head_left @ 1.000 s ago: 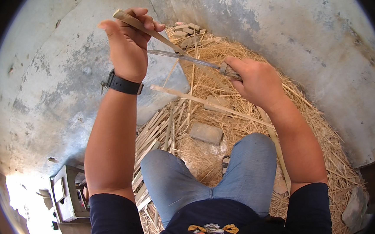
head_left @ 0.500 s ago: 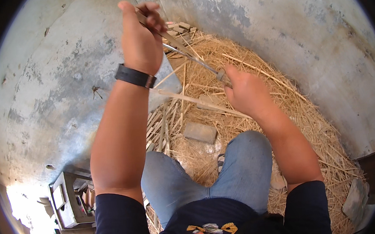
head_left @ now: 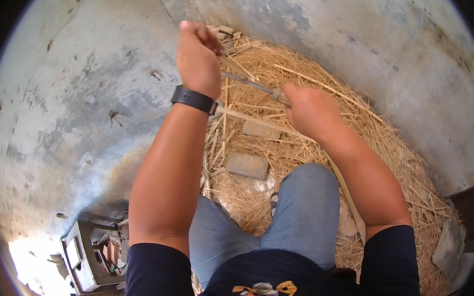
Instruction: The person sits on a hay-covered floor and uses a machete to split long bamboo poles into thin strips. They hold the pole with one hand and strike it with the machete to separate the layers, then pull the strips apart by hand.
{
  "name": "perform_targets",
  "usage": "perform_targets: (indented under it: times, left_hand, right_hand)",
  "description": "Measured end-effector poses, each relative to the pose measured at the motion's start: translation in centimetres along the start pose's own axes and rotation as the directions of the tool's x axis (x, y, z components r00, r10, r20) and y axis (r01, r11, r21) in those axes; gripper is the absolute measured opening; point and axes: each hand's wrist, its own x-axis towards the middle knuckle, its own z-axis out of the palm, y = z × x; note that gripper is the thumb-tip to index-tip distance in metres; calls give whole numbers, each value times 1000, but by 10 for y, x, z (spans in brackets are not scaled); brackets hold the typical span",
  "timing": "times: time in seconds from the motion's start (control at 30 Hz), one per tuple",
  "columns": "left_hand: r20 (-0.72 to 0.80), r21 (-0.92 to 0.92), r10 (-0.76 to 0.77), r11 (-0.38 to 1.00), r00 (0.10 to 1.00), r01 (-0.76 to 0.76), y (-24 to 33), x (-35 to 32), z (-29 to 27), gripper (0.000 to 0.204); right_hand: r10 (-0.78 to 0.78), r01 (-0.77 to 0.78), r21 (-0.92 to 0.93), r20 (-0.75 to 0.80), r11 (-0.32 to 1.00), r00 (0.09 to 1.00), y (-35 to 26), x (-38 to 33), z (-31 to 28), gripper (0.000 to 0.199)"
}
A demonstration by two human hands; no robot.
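Landmark = the heap of dry yellow straw and shavings on the grey concrete floor; everything else placed off it. Seated person, blue-jeaned knees at the heap's near edge; left hand raised over its far-left side, fist closed round the top of a long pale split cane strip, which runs down across the heap and under the right forearm; right hand over the heap's centre, closed tight on the handle of a thin metal blade whose tip points up toward the left fist. Risk, my read: blade aimed at the holding hand, so a slip or a sudden split in the strip could send the edge into the left fingers or the black wristband; strip could also snap if bent too hard. Around: two flat grey stone blocks lying in the heap just ahead of the knees, underfoot if legs shift; grey metal box well left of the heap, out of the way; dark slab at its right fringe.
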Motion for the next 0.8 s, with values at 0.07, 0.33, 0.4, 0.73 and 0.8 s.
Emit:
perform_targets:
  times: [0.07, 0.33, 0.4, 0.73, 0.8]
  left_hand:
    - [-61, -62, 33, 997, 998, -36, 11, 4, 4, 40]
    - [-163, 32, 190, 982, 968, -187, 76, 17, 22, 40]
    - [-189, 23, 191, 982, 963, -190, 79, 18, 23, 39]
    - [-41, -39, 252, 966, 967, -254, 132, 23, -63, 35]
    - [27, -123, 265, 958, 964, -260, 145, 18, -87, 34]
  right_hand:
    - [-22, 23, 13, -23, 1000, 999, -6, -5, -2, 24]
    - [129, -117, -65, 231, 991, 964, 34, -3, 31, 18]
    - [73, -67, -33, 224, 997, 972, 33, -12, 43, 21]
    - [57, -211, 366, 390, 906, 919, 48, -46, 9, 34]
    - [45, -280, 500, 431, 820, 901, 78, -59, 9, 34]
